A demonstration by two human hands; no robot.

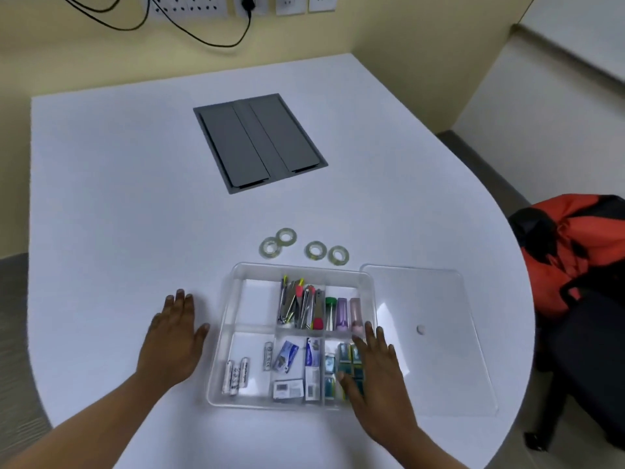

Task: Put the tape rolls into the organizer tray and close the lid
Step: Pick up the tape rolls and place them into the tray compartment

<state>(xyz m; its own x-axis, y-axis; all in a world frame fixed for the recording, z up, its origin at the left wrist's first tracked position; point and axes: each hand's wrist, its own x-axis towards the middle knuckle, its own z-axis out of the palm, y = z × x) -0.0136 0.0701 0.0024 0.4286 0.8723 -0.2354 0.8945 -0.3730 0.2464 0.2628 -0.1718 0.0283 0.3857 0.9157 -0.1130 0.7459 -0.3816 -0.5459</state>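
Observation:
Several clear tape rolls lie flat on the white table just beyond the tray: one pair touching (278, 242) and another pair (326, 252) to its right. The clear organizer tray (227, 319) stands open, its compartments holding pens, batteries, small packets and tubes; the far-left compartment is bare. Its clear lid (436, 336) lies flat on the table to the right of the tray. My left hand (174, 336) rests flat on the table left of the tray, fingers spread. My right hand (375, 370) hovers over the tray's right edge, fingers apart, holding nothing.
A grey cable-access hatch (258, 140) is set into the table (118, 198) farther back. An orange and black bag (571, 245) sits on a dark chair at the right, past the table's curved edge. Wall sockets with black cables (203, 15) are at the far wall.

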